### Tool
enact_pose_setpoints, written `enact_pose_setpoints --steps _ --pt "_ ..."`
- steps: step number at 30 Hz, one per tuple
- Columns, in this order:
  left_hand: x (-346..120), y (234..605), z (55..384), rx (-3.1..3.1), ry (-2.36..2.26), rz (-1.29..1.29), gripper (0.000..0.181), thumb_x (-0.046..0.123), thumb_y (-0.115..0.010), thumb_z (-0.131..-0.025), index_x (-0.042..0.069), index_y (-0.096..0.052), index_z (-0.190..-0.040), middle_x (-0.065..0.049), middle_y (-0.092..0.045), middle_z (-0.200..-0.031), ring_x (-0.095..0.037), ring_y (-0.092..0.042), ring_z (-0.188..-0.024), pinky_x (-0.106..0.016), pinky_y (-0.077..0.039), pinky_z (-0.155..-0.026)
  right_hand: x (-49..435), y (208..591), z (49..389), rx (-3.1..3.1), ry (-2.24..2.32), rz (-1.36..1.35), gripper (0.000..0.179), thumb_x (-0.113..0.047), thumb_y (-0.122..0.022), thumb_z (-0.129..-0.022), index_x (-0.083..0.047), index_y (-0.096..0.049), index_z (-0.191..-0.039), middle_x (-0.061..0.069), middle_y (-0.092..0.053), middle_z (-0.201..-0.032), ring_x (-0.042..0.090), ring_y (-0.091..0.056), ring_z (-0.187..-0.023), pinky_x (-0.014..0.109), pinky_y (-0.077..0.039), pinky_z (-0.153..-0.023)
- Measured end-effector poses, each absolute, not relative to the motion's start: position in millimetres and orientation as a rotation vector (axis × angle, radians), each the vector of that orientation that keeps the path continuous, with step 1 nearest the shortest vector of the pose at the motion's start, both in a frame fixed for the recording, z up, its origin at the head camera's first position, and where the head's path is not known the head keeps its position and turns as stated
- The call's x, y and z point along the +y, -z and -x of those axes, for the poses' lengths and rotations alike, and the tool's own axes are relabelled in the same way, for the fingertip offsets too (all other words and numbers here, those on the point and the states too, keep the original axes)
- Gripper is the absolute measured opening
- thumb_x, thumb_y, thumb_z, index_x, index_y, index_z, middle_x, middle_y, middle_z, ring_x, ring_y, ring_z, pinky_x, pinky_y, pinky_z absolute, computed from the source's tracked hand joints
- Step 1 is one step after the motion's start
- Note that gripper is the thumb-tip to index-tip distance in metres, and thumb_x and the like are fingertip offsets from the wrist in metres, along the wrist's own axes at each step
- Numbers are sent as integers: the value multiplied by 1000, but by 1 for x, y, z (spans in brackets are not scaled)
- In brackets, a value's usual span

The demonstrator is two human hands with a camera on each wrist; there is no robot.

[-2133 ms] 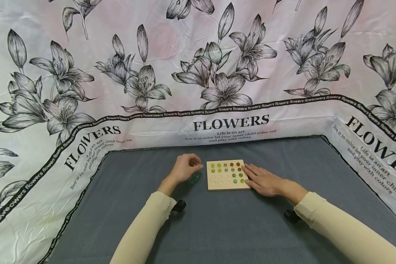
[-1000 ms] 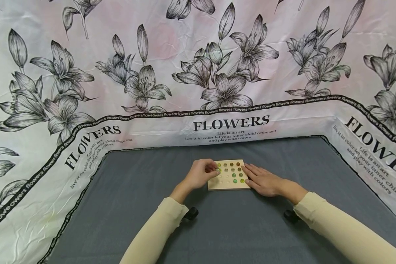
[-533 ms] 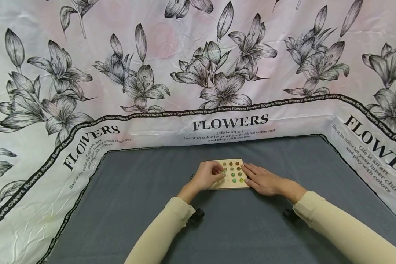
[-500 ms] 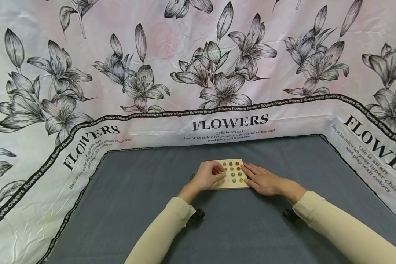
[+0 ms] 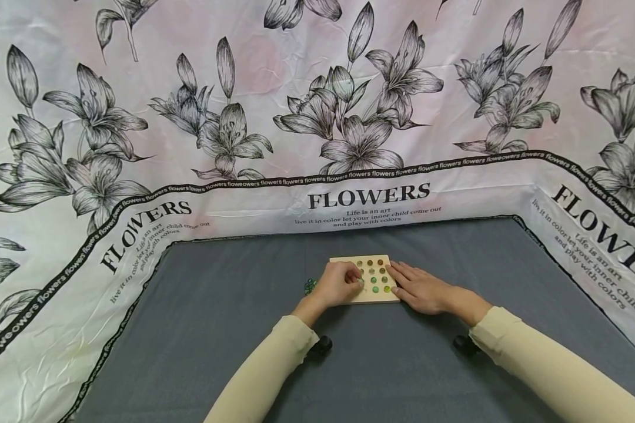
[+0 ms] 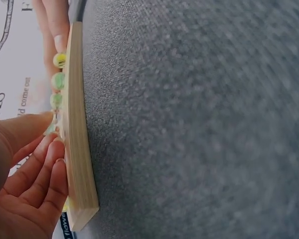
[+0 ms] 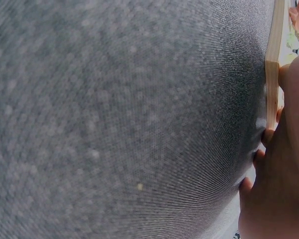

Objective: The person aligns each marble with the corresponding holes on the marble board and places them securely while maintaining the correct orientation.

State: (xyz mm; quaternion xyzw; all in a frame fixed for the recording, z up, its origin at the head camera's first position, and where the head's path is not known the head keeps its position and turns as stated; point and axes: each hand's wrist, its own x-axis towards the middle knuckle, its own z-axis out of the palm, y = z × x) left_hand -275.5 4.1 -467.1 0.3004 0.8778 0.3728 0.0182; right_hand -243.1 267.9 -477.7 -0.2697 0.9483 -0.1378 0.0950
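Placing seems underway: left hand (image 5: 341,284) pinches a green marble (image 6: 50,128) at the board (image 5: 344,259); right hand (image 5: 424,291), straight-fingered, touches its three o'clock edge. Next probably calls for seating, then release.

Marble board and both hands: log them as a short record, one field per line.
Board: pale wooden marble board, on grey cloth
Seated marbles: brown, green and yellow visible; some of the board is hidden
Left hand: pinches a pale green marble at the board; whether seated is unclear
Right hand: touches the board's right edge, fingers extended
Loose marbles: dark green, on cloth left of the board
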Motion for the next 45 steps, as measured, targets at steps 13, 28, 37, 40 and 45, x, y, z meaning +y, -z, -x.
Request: enact_pose_setpoints --steps 13,28,37,40,45 --pt "11 470 277 2786 -1088 -861 9 7 -74 -93 3 -74 -101 -1 -65 -82 -8 -55 -71 -22 -47 -67 268 482 245 2817 410 785 64 -38 -39 -112 -3 -21 -163 20 -16 -169 43 -16 -154 61 -18 -121" --pt "-8 453 268 2798 -1081 -965 20 8 -74 -94 1 -73 -114 -6 -71 -96 -14 -65 -82 -25 -52 -73 269 485 247 2824 403 809 64 -38 -38 -112 -3 -20 -163 21 -16 -168 44 -16 -154 62 -19 -120" --pt "-41 430 267 2808 -1079 -922 25 11 -71 -97 0 -70 -120 -9 -70 -103 -19 -65 -88 -32 -54 -77 268 483 245 2838 419 820 64 -36 -41 -112 -2 -22 -162 22 -19 -168 43 -18 -153 61 -20 -120" --pt "-52 426 267 2818 -1078 -878 25 11 -72 -97 1 -70 -120 -8 -69 -105 -19 -65 -89 -33 -54 -78 268 483 246 2834 417 822 64 -37 -40 -112 -2 -22 -162 22 -18 -168 44 -18 -153 62 -20 -120" --pt "-69 424 266 2826 -1096 -836 25 11 -73 -96 1 -70 -119 -10 -69 -111 -22 -65 -93 -35 -55 -79 269 485 249 2831 394 819 66 -41 -37 -112 -2 -20 -162 22 -17 -168 44 -17 -154 62 -20 -120"
